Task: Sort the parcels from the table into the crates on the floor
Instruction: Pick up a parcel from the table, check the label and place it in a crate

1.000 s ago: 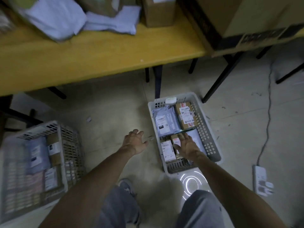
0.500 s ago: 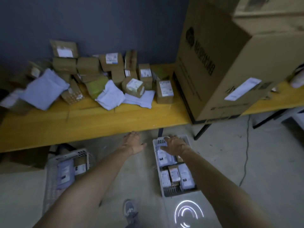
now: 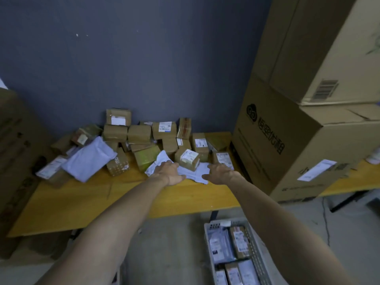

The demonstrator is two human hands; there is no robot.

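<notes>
A person reaches both bare arms across a yellow worktop toward a heap of parcels stacked against a dark blue wall. The left hand lies palm down with fingers relaxed on a crumpled white poly mailer at the front of the heap, while the right hand comes down, fingers loosely spread, on the edge of a flatter white mailer just beside it; neither hand has yet closed round anything, and whether the fingertips have begun to curl under the plastic cannot be told from this angle. The soft mailers sit nearest the worktop's front edge, so they look the likeliest next pick. Behind them, small taped cardboard boxes with shipping labels are piled two and three high, one labelled box resting partly on the flat mailer, which could tip if that mailer is pulled out from under it. A larger pale mailer lies to the left among more boxes. On the floor at lower right, a white slatted crate already holds several labelled parcels packed side by side, suggesting the sorting is under way with much of the heap left. Big corrugated cartons stand stacked at the worktop's right end.
</notes>
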